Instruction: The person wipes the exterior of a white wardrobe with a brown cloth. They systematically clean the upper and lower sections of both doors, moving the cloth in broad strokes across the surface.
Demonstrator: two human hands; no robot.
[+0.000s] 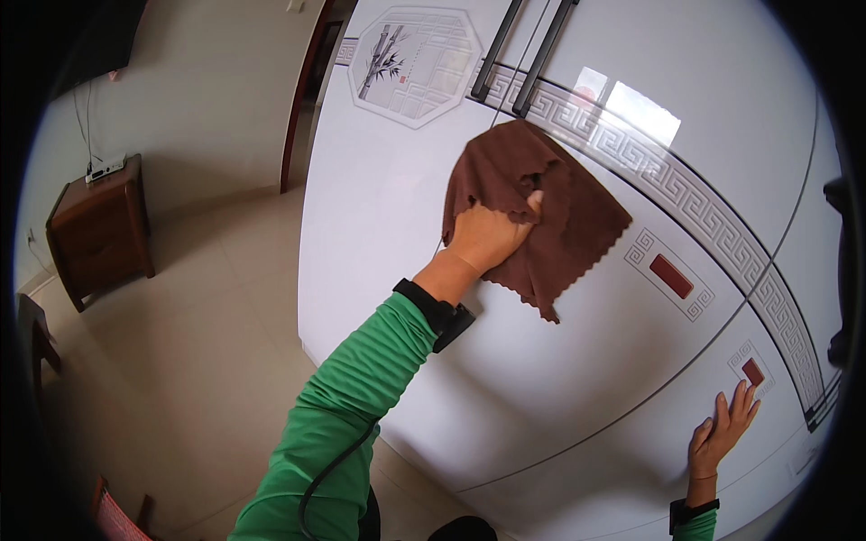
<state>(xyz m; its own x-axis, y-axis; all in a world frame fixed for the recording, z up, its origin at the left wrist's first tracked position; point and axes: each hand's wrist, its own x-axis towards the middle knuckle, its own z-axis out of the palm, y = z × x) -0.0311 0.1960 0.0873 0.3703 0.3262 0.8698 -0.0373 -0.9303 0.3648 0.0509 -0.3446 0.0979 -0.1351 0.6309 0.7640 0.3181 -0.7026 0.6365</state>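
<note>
My left hand (492,236) holds a dark brown cleaning cloth (577,234) with scalloped edges against a glossy white wardrobe door (379,270). Its thumb lies over the cloth, while folds hide most of the other fingers. Just above the cloth are the lower ends of two long black door handles (541,63). At the lower right, my right hand (724,431) rests on a neighbouring door with its fingers stretched out and nothing in it. Those fingertips reach a small reddish-brown inlay (753,371). Both wrists carry black bands over green sleeves.
A grey key-pattern band (649,167) curves across the doors, beside an octagonal bamboo panel (415,68). Left of the wardrobe, a brown wooden cabinet (101,230) stands on the tiled floor (207,361) with a white box (106,168) on top. A dark screen (99,41) hangs above.
</note>
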